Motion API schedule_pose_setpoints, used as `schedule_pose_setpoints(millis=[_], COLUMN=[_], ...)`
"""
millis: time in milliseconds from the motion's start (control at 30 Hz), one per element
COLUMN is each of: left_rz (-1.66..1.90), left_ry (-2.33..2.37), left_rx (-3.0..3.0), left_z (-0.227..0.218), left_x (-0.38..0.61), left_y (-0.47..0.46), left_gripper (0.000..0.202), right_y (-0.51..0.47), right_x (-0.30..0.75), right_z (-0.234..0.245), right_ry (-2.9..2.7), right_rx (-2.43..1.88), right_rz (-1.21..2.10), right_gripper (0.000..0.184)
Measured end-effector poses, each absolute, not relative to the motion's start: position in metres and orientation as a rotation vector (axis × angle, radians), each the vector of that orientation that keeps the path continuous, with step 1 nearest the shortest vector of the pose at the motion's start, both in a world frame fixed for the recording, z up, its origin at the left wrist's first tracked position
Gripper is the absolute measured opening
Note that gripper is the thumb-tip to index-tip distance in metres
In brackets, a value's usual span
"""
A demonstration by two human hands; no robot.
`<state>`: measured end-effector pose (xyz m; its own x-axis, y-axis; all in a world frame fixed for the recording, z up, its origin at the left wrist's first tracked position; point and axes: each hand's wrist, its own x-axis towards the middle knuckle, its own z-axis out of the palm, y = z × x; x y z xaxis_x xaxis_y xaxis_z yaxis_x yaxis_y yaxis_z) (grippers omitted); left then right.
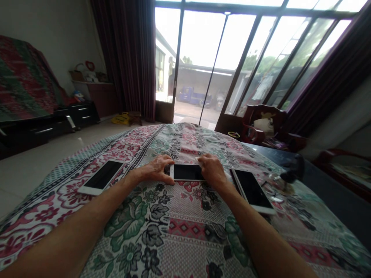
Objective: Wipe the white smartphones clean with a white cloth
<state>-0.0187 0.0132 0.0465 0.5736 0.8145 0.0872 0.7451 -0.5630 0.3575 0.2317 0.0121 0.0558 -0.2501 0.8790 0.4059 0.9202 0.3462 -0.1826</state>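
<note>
We've got a floral cloth (191, 208) spread under everything. On it, to our R, a white-framed tablet or big phone (255, 190) – can't tell which – and to our L a white smartphone (102, 175). Our R hand (213, 170) is bunched around a white scrap, at the R end of the middle smartphone (187, 172); our L hand (158, 168) pinches its other end, thumb and fingers at the corners. That phone lies flat, screen up, betw. both hands. Prob. light, stiff, slick, w/ fragile glass – best held by edges. Smallest: the white scrap (197, 158), maybe tissue, likely soft.
</note>
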Motion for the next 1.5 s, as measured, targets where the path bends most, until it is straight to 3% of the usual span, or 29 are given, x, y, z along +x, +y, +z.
schedule_pose_setpoints(millis=[133,500,767,1133,1300,1500], left_rz=[0.322,0.341,0.355,0.324,0.322,0.354], left_ry=[1.29,1.259,1.259,1.286,1.275,1.285], left_rx=[2.492,2.489,2.464,2.454,2.456,2.427], left_z=[0.047,0.045,0.046,0.043,0.047,0.049], left_x=[-0.025,-0.026,-0.026,-0.027,-0.024,-0.022], left_y=[0.014,0.017,0.016,0.015,0.013,0.014], left_gripper=[0.078,0.071,0.073,0.076,0.075,0.064], right_y=[0.007,-0.006,-0.018,0.011,0.009,0.007], right_x=[0.228,0.199,0.2,0.23,0.232,0.218], right_z=[0.052,0.046,0.068,0.058,0.053,0.047], right_ry=[-2.241,-2.49,-2.587,-2.182,-2.224,-2.366], right_rx=[-1.616,-1.23,-0.978,-1.577,-1.69,-1.456], right_rz=[-0.03,0.039,0.521,-0.037,-0.033,0.045], right_gripper=[0.028,0.031,0.041,0.039,0.034,0.035])
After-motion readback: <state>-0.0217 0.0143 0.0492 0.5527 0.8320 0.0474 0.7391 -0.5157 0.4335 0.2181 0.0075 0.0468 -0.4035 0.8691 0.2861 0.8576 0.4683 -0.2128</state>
